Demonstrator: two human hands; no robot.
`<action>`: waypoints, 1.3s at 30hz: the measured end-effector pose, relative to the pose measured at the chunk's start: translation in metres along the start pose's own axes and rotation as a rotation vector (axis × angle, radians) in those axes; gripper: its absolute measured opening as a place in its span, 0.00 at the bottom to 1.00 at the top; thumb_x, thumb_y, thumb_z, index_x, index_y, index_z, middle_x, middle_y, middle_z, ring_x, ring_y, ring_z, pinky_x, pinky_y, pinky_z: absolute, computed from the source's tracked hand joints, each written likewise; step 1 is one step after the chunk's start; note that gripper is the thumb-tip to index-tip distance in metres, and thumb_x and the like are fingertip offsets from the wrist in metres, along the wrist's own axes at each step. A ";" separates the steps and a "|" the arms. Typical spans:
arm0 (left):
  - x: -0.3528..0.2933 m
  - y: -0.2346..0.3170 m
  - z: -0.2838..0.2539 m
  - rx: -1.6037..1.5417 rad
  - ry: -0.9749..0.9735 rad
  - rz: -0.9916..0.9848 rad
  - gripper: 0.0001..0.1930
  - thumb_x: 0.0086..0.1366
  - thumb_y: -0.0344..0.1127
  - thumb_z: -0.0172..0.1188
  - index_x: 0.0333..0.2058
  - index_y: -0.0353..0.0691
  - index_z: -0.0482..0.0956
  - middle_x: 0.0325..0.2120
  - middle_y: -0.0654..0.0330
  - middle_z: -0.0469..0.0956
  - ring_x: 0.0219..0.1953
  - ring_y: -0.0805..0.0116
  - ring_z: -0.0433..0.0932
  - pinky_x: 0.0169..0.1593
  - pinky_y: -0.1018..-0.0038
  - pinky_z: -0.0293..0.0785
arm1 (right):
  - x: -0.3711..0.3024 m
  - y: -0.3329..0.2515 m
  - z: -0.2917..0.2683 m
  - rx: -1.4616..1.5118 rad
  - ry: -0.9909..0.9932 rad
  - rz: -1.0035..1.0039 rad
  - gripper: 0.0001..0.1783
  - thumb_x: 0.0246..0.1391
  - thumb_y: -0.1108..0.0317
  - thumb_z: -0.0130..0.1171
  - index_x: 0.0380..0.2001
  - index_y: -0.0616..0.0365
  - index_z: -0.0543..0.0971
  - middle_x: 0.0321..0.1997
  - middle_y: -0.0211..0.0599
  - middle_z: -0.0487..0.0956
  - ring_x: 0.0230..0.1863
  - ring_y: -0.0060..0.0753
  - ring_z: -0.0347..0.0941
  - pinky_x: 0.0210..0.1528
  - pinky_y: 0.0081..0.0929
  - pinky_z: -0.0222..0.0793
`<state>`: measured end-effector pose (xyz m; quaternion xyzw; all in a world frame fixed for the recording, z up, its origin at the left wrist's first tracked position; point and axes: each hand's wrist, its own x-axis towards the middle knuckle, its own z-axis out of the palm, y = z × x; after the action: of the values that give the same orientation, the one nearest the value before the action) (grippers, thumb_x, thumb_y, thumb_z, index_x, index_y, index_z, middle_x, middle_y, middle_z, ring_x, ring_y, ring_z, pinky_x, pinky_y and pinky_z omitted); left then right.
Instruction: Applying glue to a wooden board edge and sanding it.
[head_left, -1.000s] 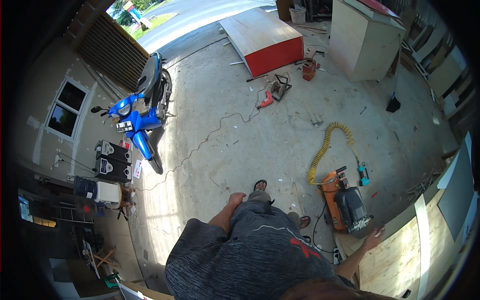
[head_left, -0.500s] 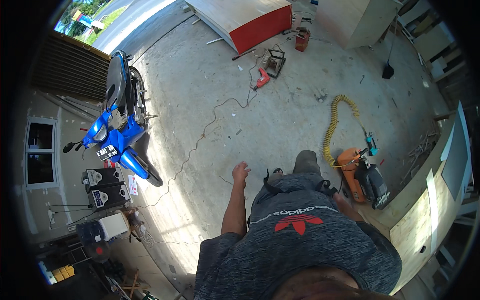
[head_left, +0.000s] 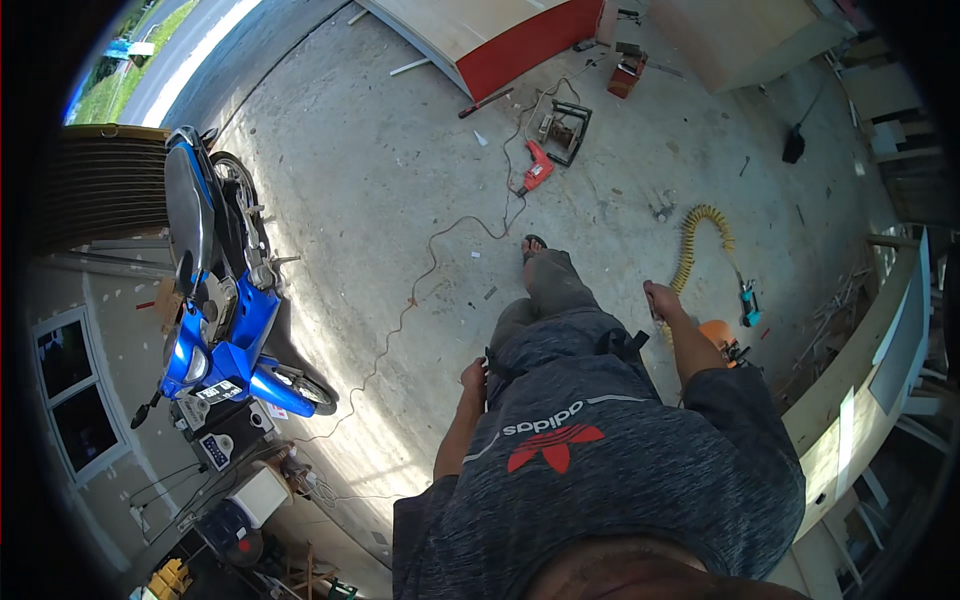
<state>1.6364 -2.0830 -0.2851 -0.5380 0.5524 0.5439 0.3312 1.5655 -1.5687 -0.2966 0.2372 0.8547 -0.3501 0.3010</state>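
My left hand (head_left: 475,374) hangs low beside my hip, close to the dark shorts. Its fingers are mostly turned from view, so whether they are curled is unclear. Forward on the other side is my right hand (head_left: 661,297), its fingers curled in. A thin greyish shape shows at those fingers, too small to name. Just beyond this hand on the floor lies a coiled yellow air hose (head_left: 690,243), which leads to a teal air tool (head_left: 749,303). Part of an orange air compressor (head_left: 716,332) shows behind my right forearm. One sandalled foot (head_left: 533,246) is stretched ahead on the concrete.
Ahead lie a red power drill (head_left: 537,168), a black-framed device (head_left: 566,132) and a long cord (head_left: 432,252). A red-sided cabinet (head_left: 530,45) stands beyond. At left are a blue motorbike (head_left: 232,330) and black speakers (head_left: 228,440); a wooden panel (head_left: 850,400) stands at right.
My left hand has swung back to my hip, while my right hand has come forward into view. One leg has stepped ahead. The view has turned, and my body now covers most of the compressor.
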 end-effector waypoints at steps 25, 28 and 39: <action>0.206 0.743 0.032 0.709 -0.122 0.872 0.34 0.59 0.44 0.72 0.62 0.35 0.75 0.46 0.52 0.84 0.47 0.61 0.83 0.52 0.67 0.77 | 0.175 -0.505 0.088 0.842 0.615 0.536 0.28 0.66 0.56 0.62 0.64 0.59 0.76 0.24 0.20 0.72 0.23 0.14 0.66 0.25 0.20 0.63; 0.253 0.746 0.073 0.664 -0.157 0.918 0.45 0.54 0.41 0.77 0.68 0.37 0.65 0.55 0.48 0.78 0.56 0.56 0.78 0.54 0.64 0.76 | 0.248 -0.541 0.092 0.794 0.569 0.423 0.29 0.64 0.56 0.65 0.65 0.56 0.76 0.29 0.26 0.76 0.26 0.16 0.69 0.29 0.21 0.68; 0.425 0.754 0.268 0.282 -0.329 1.207 0.50 0.53 0.34 0.81 0.67 0.25 0.57 0.62 0.40 0.67 0.64 0.52 0.70 0.60 0.60 0.74 | 0.625 -0.600 0.066 -0.029 1.032 -0.570 0.23 0.58 0.58 0.70 0.56 0.49 0.84 0.48 0.45 0.78 0.47 0.42 0.75 0.51 0.35 0.73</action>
<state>0.7723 -2.0542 -0.5554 0.0065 0.7662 0.6322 0.1147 0.7774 -1.8818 -0.4863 0.1338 0.9253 -0.2449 -0.2568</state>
